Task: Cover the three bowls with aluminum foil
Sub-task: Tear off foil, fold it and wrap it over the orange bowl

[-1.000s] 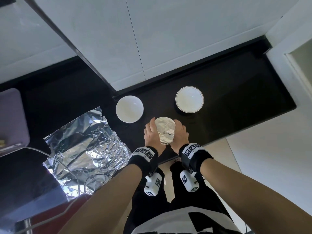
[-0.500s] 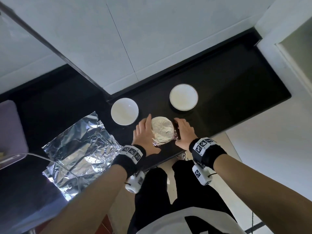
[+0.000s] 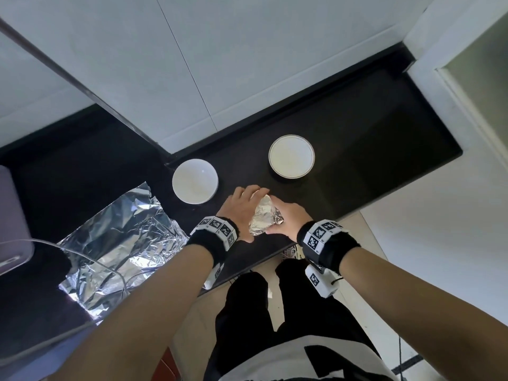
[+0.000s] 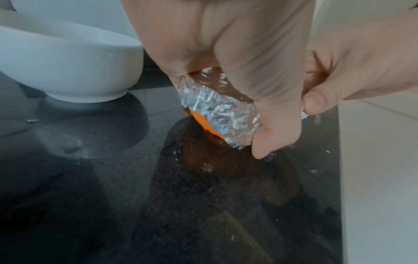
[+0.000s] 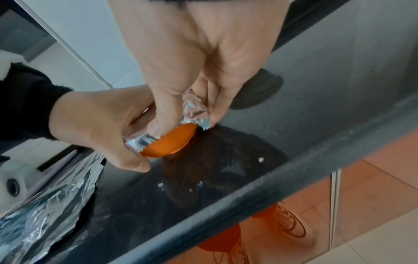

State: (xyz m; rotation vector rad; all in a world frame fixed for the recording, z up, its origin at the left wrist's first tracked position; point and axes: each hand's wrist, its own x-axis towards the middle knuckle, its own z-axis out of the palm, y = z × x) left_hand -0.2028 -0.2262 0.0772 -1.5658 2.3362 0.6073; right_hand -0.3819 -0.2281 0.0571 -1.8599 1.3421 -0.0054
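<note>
- The foil-capped orange bowl (image 5: 168,142) was held tilted just above the desk (image 3: 371,166), between both hands.
- The left hand (image 3: 239,213) was curled round it; the right hand (image 3: 287,218) pinched the foil (image 3: 262,218).

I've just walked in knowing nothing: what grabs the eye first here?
Two hands, left hand and right hand, grip an orange bowl wrapped in foil, tilted at the front edge of a black counter. Behind it stand two uncovered white bowls, one to the left and a gold-rimmed one to the right. A big crumpled foil sheet gleams further left.
</note>
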